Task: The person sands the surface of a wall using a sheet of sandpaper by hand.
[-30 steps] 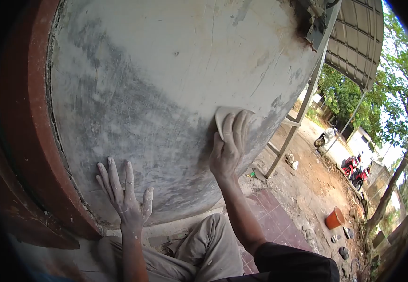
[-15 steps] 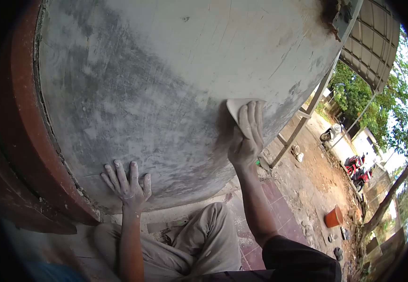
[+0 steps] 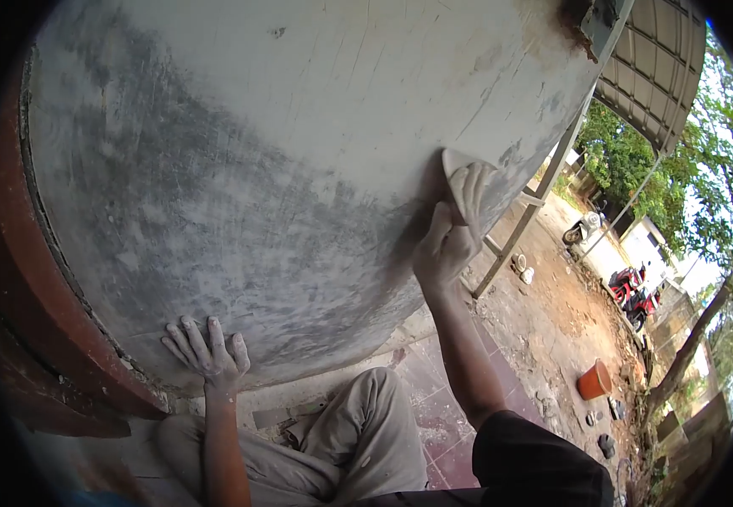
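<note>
A grey wall (image 3: 299,135) with dark, scuffed patches fills the middle of the view. My left hand (image 3: 207,348), dusty and with its fingers spread, lies against the lower left part of the wall and holds nothing. Higher up and to the right, my right hand (image 3: 451,237) grips a pale, thin sheet (image 3: 453,160) and presses it on the wall near its right edge. The sheet is bent, and its lower part is hidden by the fingers.
A red-brown border (image 3: 24,245) runs down the left. My folded legs (image 3: 366,422) are below, beside reddish floor tiles (image 3: 446,422). At right are a metal post (image 3: 535,198), an orange bucket (image 3: 594,381), parked motorbikes (image 3: 631,291) and a tree trunk (image 3: 696,346).
My right hand has moved up and right along the wall with the sheet. My left hand, raised a second ago, now rests lower on the wall. The view has shifted slightly.
</note>
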Available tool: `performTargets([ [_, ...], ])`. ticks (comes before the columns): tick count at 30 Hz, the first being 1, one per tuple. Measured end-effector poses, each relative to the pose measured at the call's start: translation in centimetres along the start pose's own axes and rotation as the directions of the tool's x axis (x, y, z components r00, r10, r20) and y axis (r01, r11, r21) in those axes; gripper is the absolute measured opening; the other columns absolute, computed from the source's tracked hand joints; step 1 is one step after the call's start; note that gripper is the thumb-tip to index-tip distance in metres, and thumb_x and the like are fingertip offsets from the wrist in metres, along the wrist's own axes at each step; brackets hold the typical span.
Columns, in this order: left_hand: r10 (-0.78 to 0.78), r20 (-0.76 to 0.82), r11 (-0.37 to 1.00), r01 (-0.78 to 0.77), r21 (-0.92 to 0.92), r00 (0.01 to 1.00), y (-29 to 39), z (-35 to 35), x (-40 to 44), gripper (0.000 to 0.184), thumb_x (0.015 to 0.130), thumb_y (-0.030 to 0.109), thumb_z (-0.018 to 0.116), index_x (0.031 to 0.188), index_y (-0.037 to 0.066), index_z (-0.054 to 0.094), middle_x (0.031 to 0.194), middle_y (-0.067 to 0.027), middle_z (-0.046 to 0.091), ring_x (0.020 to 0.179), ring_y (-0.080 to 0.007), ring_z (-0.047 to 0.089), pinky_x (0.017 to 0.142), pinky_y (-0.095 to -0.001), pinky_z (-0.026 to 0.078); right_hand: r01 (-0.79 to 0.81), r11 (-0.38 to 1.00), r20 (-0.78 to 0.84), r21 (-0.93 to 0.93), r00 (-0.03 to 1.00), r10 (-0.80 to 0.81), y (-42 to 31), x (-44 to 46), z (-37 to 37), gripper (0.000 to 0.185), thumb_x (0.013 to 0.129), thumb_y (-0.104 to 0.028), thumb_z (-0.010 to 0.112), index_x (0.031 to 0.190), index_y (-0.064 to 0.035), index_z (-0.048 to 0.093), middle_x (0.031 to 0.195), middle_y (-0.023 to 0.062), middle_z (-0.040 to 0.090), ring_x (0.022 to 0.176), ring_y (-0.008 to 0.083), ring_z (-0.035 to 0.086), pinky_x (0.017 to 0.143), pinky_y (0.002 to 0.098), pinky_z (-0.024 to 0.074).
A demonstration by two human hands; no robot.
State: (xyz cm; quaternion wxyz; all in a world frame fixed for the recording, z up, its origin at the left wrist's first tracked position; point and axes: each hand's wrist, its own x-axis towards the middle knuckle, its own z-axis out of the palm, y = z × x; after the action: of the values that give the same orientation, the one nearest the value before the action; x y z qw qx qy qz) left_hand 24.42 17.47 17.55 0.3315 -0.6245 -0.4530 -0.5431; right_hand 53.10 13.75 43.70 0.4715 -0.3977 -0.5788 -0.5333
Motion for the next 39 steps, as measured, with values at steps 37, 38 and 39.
performTargets([
  [37, -0.002, 0.025, 1.000, 0.002, 0.009, 1.000, 0.7, 0.4, -2.0, 0.057, 0.104, 0.038, 0.026, 0.151, 0.008, 0.033, 0.158, -0.0255, 0.020, 0.145, -0.0501, 0.016, 0.114, -0.0676, 0.012, -0.471, 0.868, 0.027, 0.154, 0.881, 0.473, -4.6, -1.6, 1.2, 0.040, 0.098, -0.018, 0.054, 0.134, -0.0024, 0.058, 0.150, 0.0188, 0.043, 0.144, 0.0373, 0.031, 0.119, 0.0448, 0.0191],
  [38, -0.010, 0.023, 1.000, 0.009, 0.016, 1.000, 0.8, 0.6, -2.3, 0.057, 0.104, 0.038, 0.026, 0.151, 0.008, 0.033, 0.158, -0.0255, 0.020, 0.145, -0.0501, 0.016, 0.114, -0.0676, 0.012, -0.632, 0.650, -0.015, 0.422, 0.712, 0.702, -4.3, -1.6, 1.6, 0.040, 0.099, -0.018, 0.051, 0.135, -0.0022, 0.057, 0.153, 0.0189, 0.039, 0.147, 0.0364, 0.025, 0.120, 0.0458, 0.0166],
  [39, -0.003, 0.012, 1.000, 0.003, 0.019, 1.000, 0.9, 0.7, -2.5, 0.057, 0.103, 0.038, 0.026, 0.151, 0.008, 0.033, 0.158, -0.0253, 0.021, 0.145, -0.0501, 0.016, 0.114, -0.0679, 0.012, -0.616, 0.761, -0.033, 0.201, 0.773, 0.634, -6.2, -0.7, 1.7, 0.040, 0.100, -0.019, 0.049, 0.136, -0.0040, 0.056, 0.156, 0.0195, 0.033, 0.149, 0.0376, 0.016, 0.120, 0.0488, 0.0116],
])
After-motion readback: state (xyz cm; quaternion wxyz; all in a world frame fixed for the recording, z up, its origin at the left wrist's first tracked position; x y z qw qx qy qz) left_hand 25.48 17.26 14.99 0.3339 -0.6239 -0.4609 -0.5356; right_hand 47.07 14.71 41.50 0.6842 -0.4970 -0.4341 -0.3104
